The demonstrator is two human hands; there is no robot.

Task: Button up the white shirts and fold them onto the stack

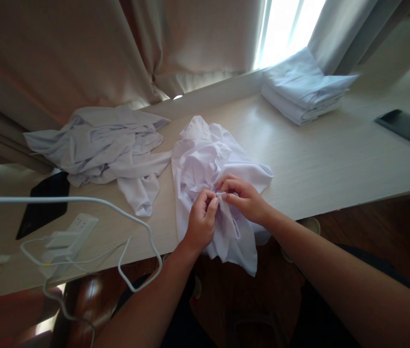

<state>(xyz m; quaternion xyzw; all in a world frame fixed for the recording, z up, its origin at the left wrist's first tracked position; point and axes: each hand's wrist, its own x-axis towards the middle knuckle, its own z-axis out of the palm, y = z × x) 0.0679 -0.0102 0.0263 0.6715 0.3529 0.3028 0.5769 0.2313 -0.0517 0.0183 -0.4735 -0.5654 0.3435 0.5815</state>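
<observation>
— At the counter [335, 159] edge: item?
— White shirt [208, 159], crumpled, under both grips; left hand [201, 220] and right hand [244, 198] pinch one fold between them.
— Handling?
— Likely light, limp, non-fragile; best taken at its hem.

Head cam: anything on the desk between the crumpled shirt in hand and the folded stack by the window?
Nothing: bare desk separates the crumpled shirt from the folded stack, head view.

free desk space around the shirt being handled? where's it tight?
Free: the bare desk between the crumpled white shirt, the folded stack and the dark phone. A narrower strip runs along the back edge behind the shirt.

Crowded: the left side, with the loose shirt pile, black tablet, power strip and white cables. Both the left hand and right hand pinch the shirt.
</observation>
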